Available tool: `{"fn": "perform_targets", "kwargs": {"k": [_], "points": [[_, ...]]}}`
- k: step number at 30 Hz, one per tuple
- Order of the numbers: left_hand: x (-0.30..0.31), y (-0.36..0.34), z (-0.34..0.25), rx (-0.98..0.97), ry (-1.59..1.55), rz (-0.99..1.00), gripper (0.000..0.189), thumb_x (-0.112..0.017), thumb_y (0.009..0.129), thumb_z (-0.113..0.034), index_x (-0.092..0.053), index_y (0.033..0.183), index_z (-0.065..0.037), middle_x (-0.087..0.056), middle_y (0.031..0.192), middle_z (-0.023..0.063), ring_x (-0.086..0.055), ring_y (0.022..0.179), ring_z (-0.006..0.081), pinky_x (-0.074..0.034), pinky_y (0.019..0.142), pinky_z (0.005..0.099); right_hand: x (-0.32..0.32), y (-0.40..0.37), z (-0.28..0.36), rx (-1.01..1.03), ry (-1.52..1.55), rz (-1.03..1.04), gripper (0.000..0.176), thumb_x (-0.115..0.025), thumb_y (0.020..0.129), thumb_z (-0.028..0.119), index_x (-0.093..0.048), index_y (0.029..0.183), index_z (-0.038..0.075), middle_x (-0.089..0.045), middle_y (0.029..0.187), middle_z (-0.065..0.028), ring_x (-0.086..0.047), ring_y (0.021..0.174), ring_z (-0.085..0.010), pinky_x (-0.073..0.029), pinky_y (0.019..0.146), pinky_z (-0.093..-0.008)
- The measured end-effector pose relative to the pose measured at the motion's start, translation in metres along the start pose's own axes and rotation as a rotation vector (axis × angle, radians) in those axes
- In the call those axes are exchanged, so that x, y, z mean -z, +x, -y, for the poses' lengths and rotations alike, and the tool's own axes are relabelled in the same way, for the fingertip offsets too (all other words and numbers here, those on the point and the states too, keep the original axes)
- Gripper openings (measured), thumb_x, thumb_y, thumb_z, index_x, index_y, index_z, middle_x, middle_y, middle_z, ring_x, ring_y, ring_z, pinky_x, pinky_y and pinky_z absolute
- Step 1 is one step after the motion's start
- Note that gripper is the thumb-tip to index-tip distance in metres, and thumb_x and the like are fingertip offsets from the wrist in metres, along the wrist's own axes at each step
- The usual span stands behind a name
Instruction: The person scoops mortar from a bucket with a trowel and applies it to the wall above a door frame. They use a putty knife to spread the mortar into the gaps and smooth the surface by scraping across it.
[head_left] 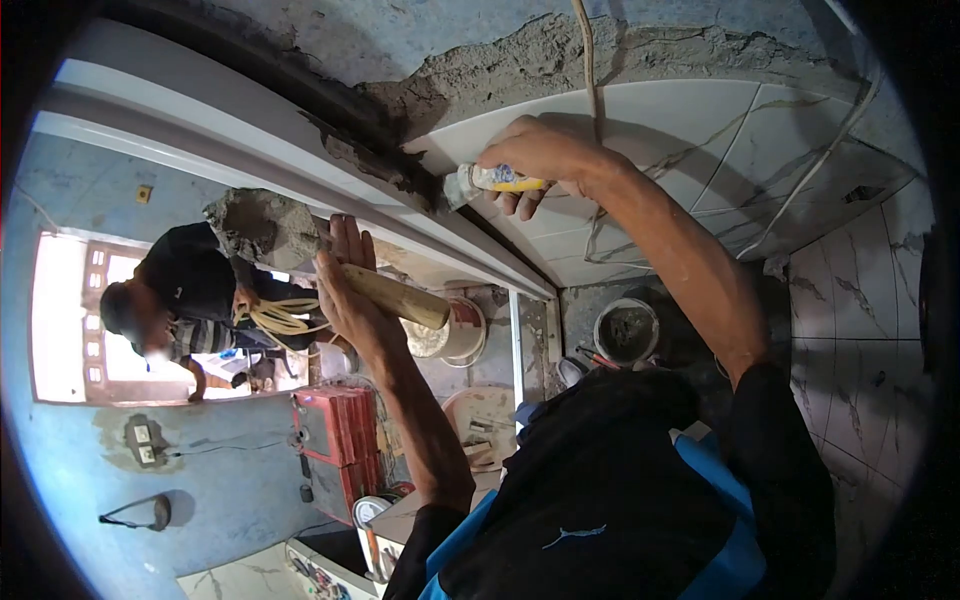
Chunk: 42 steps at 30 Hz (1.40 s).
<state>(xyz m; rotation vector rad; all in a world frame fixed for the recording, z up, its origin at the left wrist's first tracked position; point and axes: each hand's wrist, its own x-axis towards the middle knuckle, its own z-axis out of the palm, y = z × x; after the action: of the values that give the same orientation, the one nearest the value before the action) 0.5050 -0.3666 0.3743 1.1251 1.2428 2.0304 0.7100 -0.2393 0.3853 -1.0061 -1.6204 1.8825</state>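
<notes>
My left hand [350, 275] grips a trowel by its thick wooden handle [400, 298]. A lump of wet grey mortar [265, 225] covers the trowel's blade. In my right hand [535, 160], closed around its yellow and white handle, is a putty knife [462, 188]. Its blade meets the gap beside the white door frame [250, 120], where dark, rough mortar shows. Marbled white wall tiles [660, 130] lie just behind my right hand. My right fingers are partly hidden by the handle.
Another person [190, 285] holds a coiled cable [280, 315] beyond the frame. A bucket of mortar [627, 330] stands near my body. Red tile boxes [338, 435], a white bucket [465, 335] and a round basin [470, 405] are on the far floor. A cable [590, 60] hangs across the tiles.
</notes>
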Motion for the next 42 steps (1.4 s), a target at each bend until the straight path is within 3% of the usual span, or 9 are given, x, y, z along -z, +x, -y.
{"fn": "perform_targets", "kwargs": {"k": [8, 14, 18, 20, 24, 26, 29, 34, 42], "points": [[0.003, 0.001, 0.006, -0.013, -0.019, 0.012, 0.059, -0.036, 0.1, -0.03, -0.021, 0.132, 0.017, -0.037, 0.137, 0.0284, -0.04, 0.128, 0.0356, -0.036, 0.107, 0.0428, -0.005, -0.014, 0.024, 0.091, -0.01, -0.01, 0.035, -0.054, 0.089, 0.023, -0.058, 0.1, -0.01, -0.062, 0.077, -0.0143, -0.062, 0.056, -0.0192, -0.055, 0.042, -0.0305], [0.005, 0.003, 0.004, -0.008, -0.03, 0.027, 0.059, -0.036, 0.1, -0.03, -0.023, 0.132, 0.017, -0.039, 0.136, 0.0282, -0.04, 0.128, 0.0347, -0.035, 0.108, 0.0427, -0.008, -0.039, -0.005, 0.349, 0.059, 0.016, 0.033, -0.054, 0.092, 0.023, -0.059, 0.11, -0.004, -0.06, 0.076, -0.009, -0.059, 0.059, -0.0128, -0.049, 0.042, -0.0243], [0.003, -0.001, -0.002, 0.006, -0.01, 0.03, 0.058, -0.035, 0.1, -0.03, -0.024, 0.131, 0.018, -0.04, 0.136, 0.0273, -0.042, 0.127, 0.0335, -0.035, 0.108, 0.042, -0.047, -0.053, -0.063, 0.46, -0.087, -0.365, 0.037, -0.053, 0.094, 0.029, -0.057, 0.111, -0.004, -0.062, 0.081, -0.0141, -0.063, 0.065, -0.0157, -0.051, 0.054, -0.0273], [0.007, -0.001, 0.001, 0.013, -0.003, 0.033, 0.058, -0.034, 0.1, -0.03, -0.026, 0.131, 0.018, -0.04, 0.135, 0.0272, -0.042, 0.127, 0.0333, -0.035, 0.108, 0.0417, -0.081, -0.045, -0.088, 0.705, -0.114, -0.573, 0.032, -0.053, 0.093, 0.02, -0.053, 0.114, -0.004, -0.062, 0.089, -0.0174, -0.063, 0.082, -0.026, -0.05, 0.065, -0.0362], [0.006, -0.002, 0.005, 0.025, -0.002, 0.017, 0.056, -0.033, 0.101, -0.031, -0.03, 0.13, 0.017, -0.042, 0.134, 0.0266, -0.042, 0.127, 0.0325, -0.035, 0.108, 0.0414, -0.13, -0.022, -0.12, 0.786, -0.255, -0.724, 0.04, -0.054, 0.09, 0.011, -0.04, 0.125, -0.003, -0.051, 0.103, -0.0234, -0.058, 0.088, -0.0361, -0.05, 0.069, -0.0378], [0.003, -0.002, 0.005, 0.032, 0.001, 0.001, 0.056, -0.033, 0.101, -0.031, -0.031, 0.13, 0.017, -0.043, 0.134, 0.0263, -0.042, 0.127, 0.0323, -0.035, 0.108, 0.0414, -0.152, -0.015, -0.121, 0.692, -0.129, -0.724, 0.044, -0.053, 0.089, 0.001, -0.037, 0.129, -0.003, -0.047, 0.11, -0.0225, -0.053, 0.095, -0.0353, -0.044, 0.081, -0.04], [0.002, -0.004, 0.004, 0.031, 0.005, -0.01, 0.055, -0.033, 0.101, -0.031, -0.032, 0.13, 0.016, -0.043, 0.134, 0.0259, -0.041, 0.127, 0.0321, -0.035, 0.108, 0.0414, -0.177, -0.004, -0.122, 0.618, -0.074, -0.737, 0.051, -0.053, 0.089, 0.001, -0.031, 0.135, -0.001, -0.044, 0.115, -0.0235, -0.052, 0.099, -0.0371, -0.045, 0.081, -0.0409], [0.002, -0.004, 0.006, 0.016, -0.004, 0.001, 0.055, -0.032, 0.101, -0.03, -0.03, 0.131, 0.016, -0.041, 0.135, 0.026, -0.041, 0.128, 0.0322, -0.035, 0.108, 0.041, -0.196, 0.003, -0.107, 0.399, -0.154, -0.604, 0.058, -0.048, 0.094, 0.014, -0.018, 0.142, 0.0, -0.033, 0.125, -0.0233, -0.051, 0.103, -0.0388, -0.047, 0.08, -0.0435], [0.001, -0.004, 0.009, 0.015, 0.008, -0.014, 0.056, -0.031, 0.101, -0.031, -0.03, 0.13, 0.017, -0.039, 0.136, 0.026, -0.039, 0.129, 0.0323, -0.034, 0.109, 0.0411, -0.18, 0.002, -0.121, 0.569, -0.239, -0.578, 0.061, -0.049, 0.092, 0.011, -0.016, 0.141, -0.003, -0.037, 0.114, -0.0248, -0.052, 0.097, -0.0379, -0.05, 0.077, -0.0395]]}}
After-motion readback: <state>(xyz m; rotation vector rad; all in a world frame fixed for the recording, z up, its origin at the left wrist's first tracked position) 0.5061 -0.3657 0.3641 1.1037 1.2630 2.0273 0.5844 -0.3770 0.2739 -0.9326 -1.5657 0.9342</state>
